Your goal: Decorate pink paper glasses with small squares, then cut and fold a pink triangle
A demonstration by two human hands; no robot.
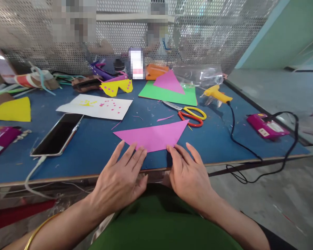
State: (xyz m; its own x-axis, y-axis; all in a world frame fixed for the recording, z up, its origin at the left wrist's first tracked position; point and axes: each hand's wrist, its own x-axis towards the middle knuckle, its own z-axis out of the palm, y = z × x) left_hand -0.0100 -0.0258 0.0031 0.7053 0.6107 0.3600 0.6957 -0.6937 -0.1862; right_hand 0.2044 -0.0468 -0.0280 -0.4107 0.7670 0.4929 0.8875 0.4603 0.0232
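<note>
A piece of pink paper, wide at the top and narrower at the near edge, lies near the front of the blue table. My left hand rests with fingers stretched out, their tips on the paper's near left edge. At the near right corner, the fingertips of my right hand press on the paper, its other fingers spread. The right thumb is mostly hidden. Just beyond the paper lie scissors with one yellow and one red handle. Thin pink offcuts are scattered close by.
Green sheets carry a pink triangle at the back. Left of them are a yellow mask shape, a white sheet and a phone on a cable. A yellow glue gun trails its cord to a magenta power box.
</note>
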